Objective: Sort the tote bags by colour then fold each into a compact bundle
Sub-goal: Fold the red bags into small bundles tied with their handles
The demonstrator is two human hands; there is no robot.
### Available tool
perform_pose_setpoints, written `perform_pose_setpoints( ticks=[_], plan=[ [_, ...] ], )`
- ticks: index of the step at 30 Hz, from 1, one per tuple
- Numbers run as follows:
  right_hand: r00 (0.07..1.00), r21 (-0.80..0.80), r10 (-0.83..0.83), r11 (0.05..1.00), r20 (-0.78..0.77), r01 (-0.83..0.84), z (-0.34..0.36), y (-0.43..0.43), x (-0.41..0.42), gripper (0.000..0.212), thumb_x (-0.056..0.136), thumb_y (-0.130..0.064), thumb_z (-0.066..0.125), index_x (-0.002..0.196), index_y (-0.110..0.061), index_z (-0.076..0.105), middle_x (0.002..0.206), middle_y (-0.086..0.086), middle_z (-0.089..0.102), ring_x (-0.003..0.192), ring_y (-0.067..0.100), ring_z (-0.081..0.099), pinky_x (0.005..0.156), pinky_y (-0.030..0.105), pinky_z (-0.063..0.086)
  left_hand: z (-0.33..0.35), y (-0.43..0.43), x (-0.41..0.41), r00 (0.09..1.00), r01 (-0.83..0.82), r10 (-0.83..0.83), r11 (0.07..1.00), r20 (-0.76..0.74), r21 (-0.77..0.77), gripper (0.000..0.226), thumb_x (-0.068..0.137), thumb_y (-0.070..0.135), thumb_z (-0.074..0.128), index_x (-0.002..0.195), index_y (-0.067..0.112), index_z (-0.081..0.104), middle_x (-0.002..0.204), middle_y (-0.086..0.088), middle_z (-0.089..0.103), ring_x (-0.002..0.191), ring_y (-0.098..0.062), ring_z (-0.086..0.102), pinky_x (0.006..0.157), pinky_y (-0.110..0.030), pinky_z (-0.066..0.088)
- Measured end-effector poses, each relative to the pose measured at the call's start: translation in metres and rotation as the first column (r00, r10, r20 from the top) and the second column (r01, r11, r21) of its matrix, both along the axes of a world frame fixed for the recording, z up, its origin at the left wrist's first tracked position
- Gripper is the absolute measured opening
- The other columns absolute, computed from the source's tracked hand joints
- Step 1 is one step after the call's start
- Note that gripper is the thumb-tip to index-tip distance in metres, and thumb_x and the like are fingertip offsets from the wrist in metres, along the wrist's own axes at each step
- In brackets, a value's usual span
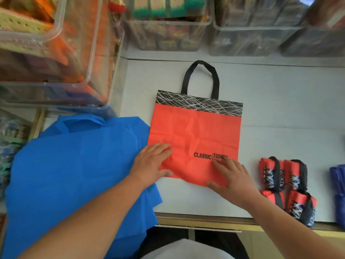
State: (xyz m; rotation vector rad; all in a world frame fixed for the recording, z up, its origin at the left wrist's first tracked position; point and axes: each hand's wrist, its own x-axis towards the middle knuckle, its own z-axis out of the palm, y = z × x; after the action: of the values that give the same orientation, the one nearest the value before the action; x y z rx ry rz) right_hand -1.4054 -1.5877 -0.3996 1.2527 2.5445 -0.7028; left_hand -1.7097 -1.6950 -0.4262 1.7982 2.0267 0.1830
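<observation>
Red tote bag (196, 135) flat, handle away from person, both hands' spread fingers (220, 165) pressing its near edge.

Red tote bag (194, 131) with black white-scribbled band, black handle (200, 77), plain blue bags (74, 165)

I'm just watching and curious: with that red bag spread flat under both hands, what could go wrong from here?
Two things, perhaps. The blue bags hang over the table edge beside the left hand, so a nudge might slide them off. The red bag is creased, so its fold may come out bulkier than the finished red bundles by the right hand.
</observation>
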Motion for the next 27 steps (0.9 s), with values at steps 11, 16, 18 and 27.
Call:
perform_pose_setpoints(
  ticks=[11, 16, 18, 27],
  plan=[
    [0.982, 0.043, 0.075, 0.997, -0.175, -0.068, 0.004, 0.007, 0.004, 0.072, 0.073, -0.071, 0.061, 0.124, -0.022, 0.074, 0.13, 0.0, 0.069, 0.115, 0.029, 0.065, 0.102, 0.042, 0.05, 0.014, 0.033, -0.006, 0.987, -0.05, 0.053, 0.999, 0.155, -0.021, 0.002, 0.088, 0.028, 0.074, 0.09, 0.029, 0.075, 0.111, 0.016, 0.066, 0.106, -0.014, 0.057, 0.097, -0.038, 0.046],
    [0.982, -0.252, 0.054, 0.963, -0.181, -0.099, 0.043, 0.022, 0.029, 0.101, 0.059, -0.093, 0.066, 0.146, -0.046, 0.05, 0.15, -0.032, 0.034, 0.138, -0.012, 0.029, 0.114, 0.017, 0.023, 0.049, 0.036, -0.02, 0.855, -0.148, 0.258, 0.953, 0.45, -0.264, 0.013, 0.096, 0.017, 0.067, 0.085, 0.023, 0.066, 0.085, 0.01, 0.066, 0.077, -0.004, 0.057, 0.079, -0.028, 0.049],
    [0.972, -0.263, -0.06, 0.965, -0.228, -0.002, 0.055, 0.022, 0.033, 0.064, 0.076, -0.075, 0.071, 0.134, -0.048, 0.06, 0.137, -0.037, 0.05, 0.128, -0.015, 0.045, 0.107, 0.013, 0.035, 0.061, 0.035, -0.024, 0.815, -0.175, 0.307, 0.939, 0.491, -0.297, 0.014, 0.096, 0.017, 0.068, 0.084, 0.021, 0.067, 0.08, 0.01, 0.066, 0.071, 0.001, 0.056, 0.076, -0.025, 0.047],
    [0.629, -0.453, -0.703, 0.704, -0.332, 0.547, 0.06, 0.049, 0.0, 0.031, 0.105, -0.036, 0.052, 0.098, -0.011, 0.069, 0.096, 0.003, 0.069, 0.093, 0.017, 0.061, 0.073, 0.011, 0.042, 0.108, 0.036, -0.028, 0.431, -0.405, 0.649, 0.76, 0.626, -0.509, 0.078, 0.083, 0.09, 0.039, 0.108, 0.026, 0.077, 0.106, 0.012, 0.075, 0.102, -0.004, 0.067, 0.093, -0.03, 0.051]
  ],
)
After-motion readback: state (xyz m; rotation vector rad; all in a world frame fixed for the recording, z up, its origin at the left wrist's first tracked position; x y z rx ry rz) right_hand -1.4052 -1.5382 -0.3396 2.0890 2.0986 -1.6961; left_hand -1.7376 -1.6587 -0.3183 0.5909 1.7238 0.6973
